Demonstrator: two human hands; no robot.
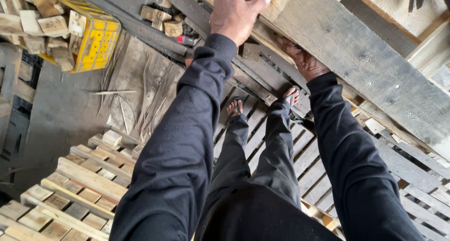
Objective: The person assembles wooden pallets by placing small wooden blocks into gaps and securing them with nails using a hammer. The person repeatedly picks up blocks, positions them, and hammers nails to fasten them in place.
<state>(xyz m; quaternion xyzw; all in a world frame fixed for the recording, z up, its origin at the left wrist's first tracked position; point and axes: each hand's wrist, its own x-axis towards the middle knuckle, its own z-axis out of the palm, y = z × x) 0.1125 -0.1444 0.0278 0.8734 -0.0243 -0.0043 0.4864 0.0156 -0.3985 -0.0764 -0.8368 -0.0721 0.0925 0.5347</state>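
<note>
**Ann:** Underfoot, grey slatted pallets (309, 170), with the person's sandalled feet (262, 103) planted on the boards. Left of them lies a scuffed dark floor (61, 114) strewn with thin wood splinters.

**Ben:** And stock all round. Pale pallets (79, 194) are stacked at the near left, and a yellow plastic crate (96, 42) heaped with wooden blocks sits at the far left.

**Ann:** Now the big piece: a broad, weathered plank (356, 53) at the far right. Its long axis runs on a diagonal, from the far middle down towards the near right edge of the scene.

**Ben:** It lies against other timber there, a paler board beyond it.

**Ann:** The left hand (239, 11) is up on the plank's far end, fingers curled over the edge and clamped onto the wood.

**Ben:** The right hand (302, 58) sits lower, just beside the left, pressed to the plank's near edge. Its fingers tuck under the board, so I cannot tell how they close.

**Ann:** Both arms in dark sleeves, stretched away from the body.
</note>
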